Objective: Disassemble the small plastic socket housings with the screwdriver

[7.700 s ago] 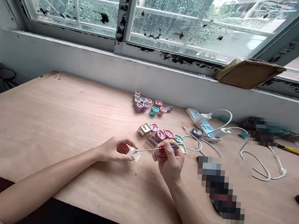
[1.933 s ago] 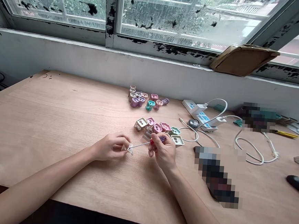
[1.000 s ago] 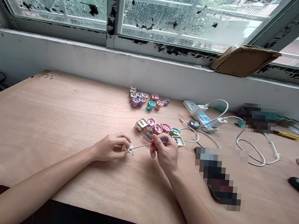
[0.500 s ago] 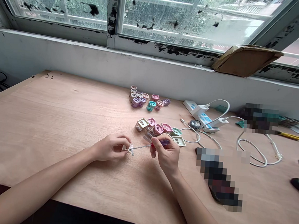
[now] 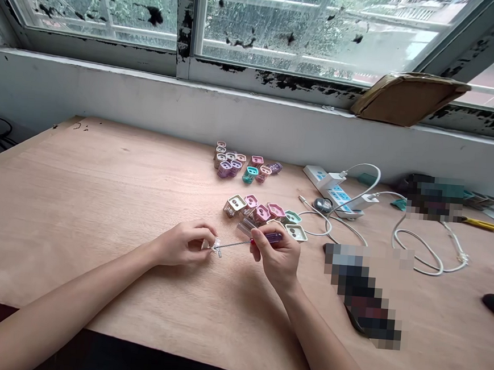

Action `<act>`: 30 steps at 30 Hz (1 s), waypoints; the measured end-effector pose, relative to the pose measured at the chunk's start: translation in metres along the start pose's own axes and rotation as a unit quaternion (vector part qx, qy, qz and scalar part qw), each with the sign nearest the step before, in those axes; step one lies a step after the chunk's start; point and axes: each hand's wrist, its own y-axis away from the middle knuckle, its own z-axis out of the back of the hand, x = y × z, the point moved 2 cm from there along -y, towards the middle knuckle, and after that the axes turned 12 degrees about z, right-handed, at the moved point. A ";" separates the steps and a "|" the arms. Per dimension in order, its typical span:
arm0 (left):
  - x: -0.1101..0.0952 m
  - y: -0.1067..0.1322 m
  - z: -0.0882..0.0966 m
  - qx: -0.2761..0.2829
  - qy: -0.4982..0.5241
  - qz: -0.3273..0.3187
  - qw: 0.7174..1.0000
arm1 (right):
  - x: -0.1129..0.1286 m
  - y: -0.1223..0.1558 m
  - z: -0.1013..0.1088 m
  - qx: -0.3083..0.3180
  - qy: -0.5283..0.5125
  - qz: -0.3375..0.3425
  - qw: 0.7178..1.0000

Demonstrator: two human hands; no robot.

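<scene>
Between your fingertips, over the near half of the table, sits a small clear plastic housing (image 5: 215, 247). Your left hand (image 5: 182, 246) holds it, fingers curled closed, with the housing showing just past their tips on the right. Your right hand (image 5: 278, 257) is closed as well, thumb and fingers gripping the purple-and-red handle of a slim screwdriver (image 5: 269, 238). Its thin metal shaft runs left across the gap between your hands, and its tip reaches the housing. Whether the tip goes inside is too small to tell.

Just beyond your right hand lies a clear plastic piece (image 5: 246, 227), at the near edge of a loose row of socket shells (image 5: 262, 212) in beige, pink, mint and pale green. Farther away, a second cluster of socket shells (image 5: 242, 166) in pink, purple, teal and beige sits on the plywood table (image 5: 79, 194).

To the right stands a white power strip (image 5: 334, 195) with blue sockets, its white cable (image 5: 417, 252) looping across the wood near a small grey computer mouse (image 5: 322, 206). Nearer on your right lies a long pixelated object (image 5: 362, 294), blurred too heavily to identify. At the far right is a yellow-handled tool (image 5: 481, 224), and a piece of brown cardboard (image 5: 407, 99) leans on the window ledge.
</scene>
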 end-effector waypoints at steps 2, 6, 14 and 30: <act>-0.001 0.000 0.000 0.005 -0.003 0.000 1.000 | 0.000 0.000 0.000 0.005 0.005 0.004 1.000; -0.003 0.001 -0.001 0.019 -0.024 0.006 1.000 | 0.000 0.001 -0.001 0.023 0.012 0.019 0.999; -0.003 0.003 -0.002 0.029 -0.057 0.002 0.998 | 0.002 0.004 0.000 0.050 0.042 0.051 0.997; -0.004 0.002 -0.001 0.028 -0.063 0.002 0.998 | 0.016 0.002 0.004 0.174 0.090 0.185 0.963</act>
